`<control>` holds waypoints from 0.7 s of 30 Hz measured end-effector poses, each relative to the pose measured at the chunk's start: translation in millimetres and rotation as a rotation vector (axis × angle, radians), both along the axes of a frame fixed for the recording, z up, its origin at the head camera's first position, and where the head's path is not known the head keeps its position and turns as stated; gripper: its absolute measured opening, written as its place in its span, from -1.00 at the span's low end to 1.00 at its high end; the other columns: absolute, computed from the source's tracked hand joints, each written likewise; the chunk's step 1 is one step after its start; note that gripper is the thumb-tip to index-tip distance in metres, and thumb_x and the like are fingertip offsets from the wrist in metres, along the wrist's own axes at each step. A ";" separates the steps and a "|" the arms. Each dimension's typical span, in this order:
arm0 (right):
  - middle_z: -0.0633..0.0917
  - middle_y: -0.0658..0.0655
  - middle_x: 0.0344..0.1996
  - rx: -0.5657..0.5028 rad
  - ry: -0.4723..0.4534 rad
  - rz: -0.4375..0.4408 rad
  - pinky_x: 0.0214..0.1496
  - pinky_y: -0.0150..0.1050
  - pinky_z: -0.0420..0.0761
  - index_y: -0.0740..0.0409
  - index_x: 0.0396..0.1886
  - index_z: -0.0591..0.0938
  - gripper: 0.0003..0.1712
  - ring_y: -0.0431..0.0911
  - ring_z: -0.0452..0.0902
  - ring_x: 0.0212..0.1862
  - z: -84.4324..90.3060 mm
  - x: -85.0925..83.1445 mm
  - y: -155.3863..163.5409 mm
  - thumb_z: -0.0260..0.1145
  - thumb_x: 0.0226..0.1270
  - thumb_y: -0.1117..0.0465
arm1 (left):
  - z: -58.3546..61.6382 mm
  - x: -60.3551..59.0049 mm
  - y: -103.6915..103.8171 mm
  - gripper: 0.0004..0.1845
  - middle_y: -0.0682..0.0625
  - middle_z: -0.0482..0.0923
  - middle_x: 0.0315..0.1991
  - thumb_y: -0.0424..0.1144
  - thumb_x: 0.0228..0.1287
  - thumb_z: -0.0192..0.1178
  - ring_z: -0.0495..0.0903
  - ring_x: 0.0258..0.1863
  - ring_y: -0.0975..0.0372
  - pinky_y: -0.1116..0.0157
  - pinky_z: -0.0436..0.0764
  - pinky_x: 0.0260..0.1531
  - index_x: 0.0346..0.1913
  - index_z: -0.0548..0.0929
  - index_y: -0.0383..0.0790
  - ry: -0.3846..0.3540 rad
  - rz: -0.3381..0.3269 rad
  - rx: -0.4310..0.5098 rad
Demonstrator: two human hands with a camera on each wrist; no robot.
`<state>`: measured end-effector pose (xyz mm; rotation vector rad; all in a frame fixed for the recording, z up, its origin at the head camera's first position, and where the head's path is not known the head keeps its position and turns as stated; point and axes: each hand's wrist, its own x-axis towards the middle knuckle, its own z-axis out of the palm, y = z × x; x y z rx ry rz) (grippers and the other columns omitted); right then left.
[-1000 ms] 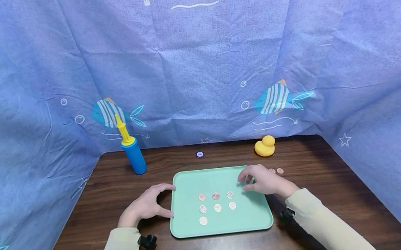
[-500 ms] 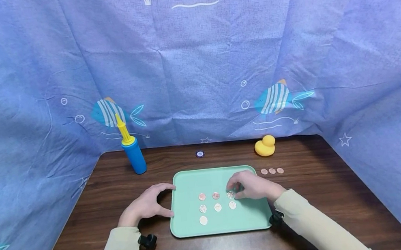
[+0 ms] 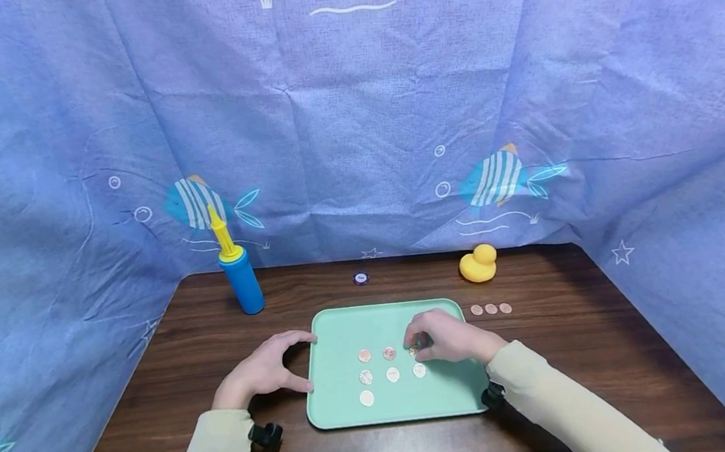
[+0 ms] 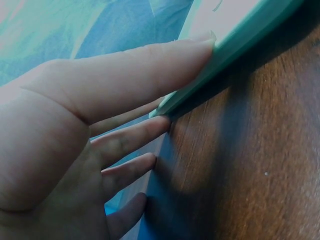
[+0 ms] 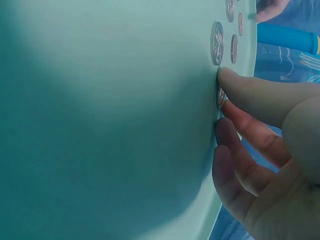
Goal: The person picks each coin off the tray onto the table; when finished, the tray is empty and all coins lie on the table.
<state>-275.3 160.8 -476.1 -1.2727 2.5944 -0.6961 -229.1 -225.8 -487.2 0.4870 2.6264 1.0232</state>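
Note:
A mint-green tray point(image 3: 347, 329) lies on the table with several coins in rows on it. My left hand point(image 3: 263, 371) is at its left side, thumb and index finger spread, their tips at the rim. In the left wrist view, the left thumb point(image 4: 145, 70) lies against the tray's edge. Over the tray, my right hand point(image 3: 448, 336) pinches a coin point(image 5: 220, 95) by its edges between thumb and index finger. That coin lies at the right end of the back row and is partly hidden. Nearest it are a copper coin point(image 3: 390, 353) and a silver coin point(image 3: 420, 370).
Three copper coins point(image 3: 491, 309) lie in a row on the table right of the tray. Behind them sits a yellow rubber duck point(image 3: 478, 264). A dark poker chip point(image 3: 361, 278) lies behind the tray. A blue and yellow hand pump point(image 3: 241, 279) stands at the back left.
My right hand has moved left from the tray's right side to the coin at the end of the back row, and its fingers have closed around it. The left hand stays put.

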 end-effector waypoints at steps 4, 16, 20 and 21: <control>0.79 0.01 -0.25 0.011 0.000 -0.001 -0.15 -0.34 0.66 0.13 -0.20 0.81 -0.80 -0.20 0.66 -0.27 1.0 -0.1 -2.3 0.59 0.19 0.37 | -0.7 -0.6 0.1 -0.11 -0.16 0.43 0.48 -0.01 0.01 0.68 0.32 0.50 -0.15 -0.25 0.35 0.43 0.44 0.55 -0.11 -0.004 0.000 -0.008; 0.77 -0.06 -0.35 0.059 -0.011 -0.006 -0.16 -0.35 0.64 0.12 -0.23 0.81 -0.79 -0.26 0.62 -0.29 1.5 -3.8 -5.2 0.60 0.14 0.37 | -0.7 -0.5 0.2 -0.11 -0.16 0.43 0.47 -0.04 0.00 0.68 0.32 0.50 -0.16 -0.27 0.34 0.43 0.43 0.55 -0.13 0.006 -0.005 -0.005; 0.75 -0.10 -0.37 0.079 -0.039 -0.022 -0.16 -0.37 0.62 0.10 -0.22 0.80 -0.81 -0.26 0.61 -0.30 2.0 -3.9 -6.5 0.58 0.17 0.36 | -0.6 -0.2 0.2 -0.11 -0.17 0.43 0.48 -0.03 0.01 0.68 0.31 0.50 -0.16 -0.27 0.34 0.42 0.43 0.55 -0.13 0.002 -0.008 -0.005; 0.75 -0.10 -0.38 0.081 -0.044 -0.022 -0.17 -0.37 0.62 0.11 -0.22 0.80 -0.81 -0.26 0.61 -0.30 2.2 -3.8 -6.8 0.57 0.18 0.36 | -0.6 -0.2 0.2 -0.11 -0.17 0.42 0.48 -0.03 0.01 0.68 0.31 0.50 -0.17 -0.27 0.34 0.42 0.44 0.54 -0.13 0.000 -0.009 -0.004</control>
